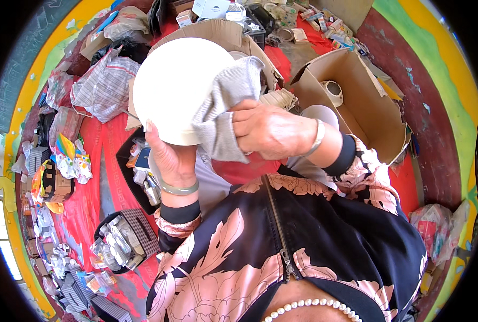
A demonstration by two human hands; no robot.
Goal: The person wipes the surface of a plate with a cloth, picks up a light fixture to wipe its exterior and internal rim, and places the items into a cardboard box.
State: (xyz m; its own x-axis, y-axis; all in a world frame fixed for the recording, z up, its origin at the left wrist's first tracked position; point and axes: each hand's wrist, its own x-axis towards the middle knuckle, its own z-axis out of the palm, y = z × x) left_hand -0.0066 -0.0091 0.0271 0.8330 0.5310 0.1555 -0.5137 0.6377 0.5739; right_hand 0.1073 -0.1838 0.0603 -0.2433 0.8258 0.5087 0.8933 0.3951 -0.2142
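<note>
The left hand [170,163] grasps a white round item [177,88] by its near edge, thumb against the side, while the right hand [274,130] clutches a grey cloth [223,102] against the item's right side. The item is raised before the person's lap, with an open carton [217,31] on its far side. A second open carton [365,126] lies to the right; at left, a checked box [141,228] of bottles [122,244] sits on red sheeting [95,153].
</note>
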